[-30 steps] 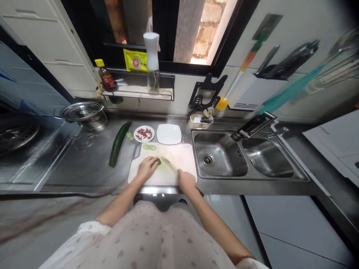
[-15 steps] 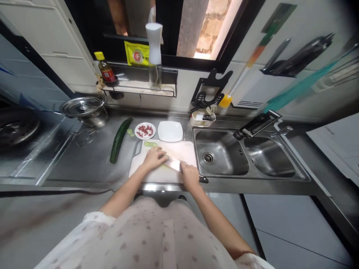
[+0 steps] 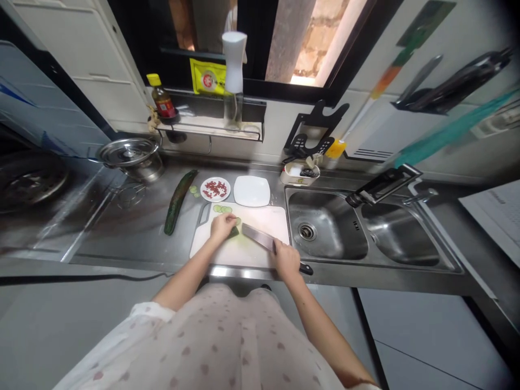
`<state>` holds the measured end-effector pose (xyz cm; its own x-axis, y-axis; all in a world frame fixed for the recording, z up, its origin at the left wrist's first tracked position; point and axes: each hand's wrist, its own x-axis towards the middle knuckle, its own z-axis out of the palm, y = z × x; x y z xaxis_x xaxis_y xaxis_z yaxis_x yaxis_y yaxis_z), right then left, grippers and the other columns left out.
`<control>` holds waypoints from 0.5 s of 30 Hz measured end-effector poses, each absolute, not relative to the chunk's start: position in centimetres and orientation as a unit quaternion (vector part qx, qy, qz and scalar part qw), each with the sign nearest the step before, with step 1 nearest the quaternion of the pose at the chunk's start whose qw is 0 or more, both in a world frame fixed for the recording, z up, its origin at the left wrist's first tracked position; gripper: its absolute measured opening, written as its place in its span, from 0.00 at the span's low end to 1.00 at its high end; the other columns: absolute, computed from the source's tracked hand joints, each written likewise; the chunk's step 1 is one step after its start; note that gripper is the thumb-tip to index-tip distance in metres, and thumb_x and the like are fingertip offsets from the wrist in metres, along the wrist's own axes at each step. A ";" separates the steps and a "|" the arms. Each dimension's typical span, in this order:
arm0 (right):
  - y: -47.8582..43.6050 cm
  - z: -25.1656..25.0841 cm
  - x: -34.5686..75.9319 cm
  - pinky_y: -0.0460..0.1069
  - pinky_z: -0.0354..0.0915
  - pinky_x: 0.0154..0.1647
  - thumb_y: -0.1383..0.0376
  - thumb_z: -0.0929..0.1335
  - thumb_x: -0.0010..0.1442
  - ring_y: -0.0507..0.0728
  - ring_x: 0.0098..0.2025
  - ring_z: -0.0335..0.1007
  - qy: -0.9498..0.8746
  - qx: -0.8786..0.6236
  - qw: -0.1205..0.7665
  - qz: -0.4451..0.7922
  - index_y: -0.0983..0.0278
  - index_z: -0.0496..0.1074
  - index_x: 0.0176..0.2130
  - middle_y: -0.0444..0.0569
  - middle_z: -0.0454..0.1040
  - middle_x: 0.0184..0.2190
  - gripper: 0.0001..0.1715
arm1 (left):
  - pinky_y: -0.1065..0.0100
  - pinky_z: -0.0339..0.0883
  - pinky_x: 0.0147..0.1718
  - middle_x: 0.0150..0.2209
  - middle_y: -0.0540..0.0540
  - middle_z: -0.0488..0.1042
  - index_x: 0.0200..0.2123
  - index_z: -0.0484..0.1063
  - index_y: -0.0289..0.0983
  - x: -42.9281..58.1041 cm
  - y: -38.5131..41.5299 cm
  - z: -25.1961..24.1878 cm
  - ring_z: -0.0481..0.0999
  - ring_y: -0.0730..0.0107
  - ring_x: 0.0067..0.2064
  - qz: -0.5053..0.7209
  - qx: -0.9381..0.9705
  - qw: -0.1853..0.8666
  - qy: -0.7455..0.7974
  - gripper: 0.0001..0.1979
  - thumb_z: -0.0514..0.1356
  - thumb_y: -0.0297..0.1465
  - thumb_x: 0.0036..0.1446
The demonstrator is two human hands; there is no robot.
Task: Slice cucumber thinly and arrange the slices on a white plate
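Observation:
A broad-bladed kitchen knife is in my right hand, its fingers wrapped round the black handle. The blade lies slanted over the white cutting board, its tip pointing to the far left. My left hand pinches a thin cucumber slice at the fingertips. Partly hidden under that hand is a dark green cucumber piece on the board. Several pale cucumber slices lie in a row along the board's far edge.
A whole cucumber rests left of the board. Beyond it stand a plate of chopped red bits and a white square plate. A double steel sink is to the right, a lidded pot at the far left.
The knife has moved right, away from my left hand. My left hand's fingers have closed into a pinch on a slice, and the cucumber piece now shows beneath. The view has shifted slightly.

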<state>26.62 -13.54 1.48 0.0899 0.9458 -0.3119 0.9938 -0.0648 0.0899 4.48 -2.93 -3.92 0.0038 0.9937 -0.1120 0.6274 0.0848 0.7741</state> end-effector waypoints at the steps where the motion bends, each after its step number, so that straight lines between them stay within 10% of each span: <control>1: -13.5 1.4 26.8 0.48 0.58 0.37 0.59 0.64 0.62 0.58 0.41 0.72 0.665 0.728 0.141 -0.089 0.61 0.67 0.49 0.53 0.76 0.39 0.17 | 0.67 0.66 0.41 0.34 0.47 0.78 0.36 0.77 0.39 4.2 -2.6 -4.3 0.76 0.66 0.37 0.267 0.602 0.342 0.670 0.08 0.61 0.34 0.53; 15: -13.3 1.0 26.6 0.48 0.59 0.36 0.61 0.64 0.60 0.58 0.42 0.73 0.652 0.739 0.128 -0.108 0.59 0.67 0.51 0.52 0.77 0.39 0.19 | 0.65 0.64 0.43 0.39 0.44 0.77 0.40 0.76 0.39 3.8 1.9 -6.8 0.73 0.63 0.42 0.220 0.635 0.234 0.703 0.11 0.55 0.28 0.56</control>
<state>26.57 -13.28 0.99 0.1252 0.9367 -0.3269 0.9921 -0.1156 0.0485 3.80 1.92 -6.83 -0.0845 0.9952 -0.0497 0.7894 0.0973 0.6061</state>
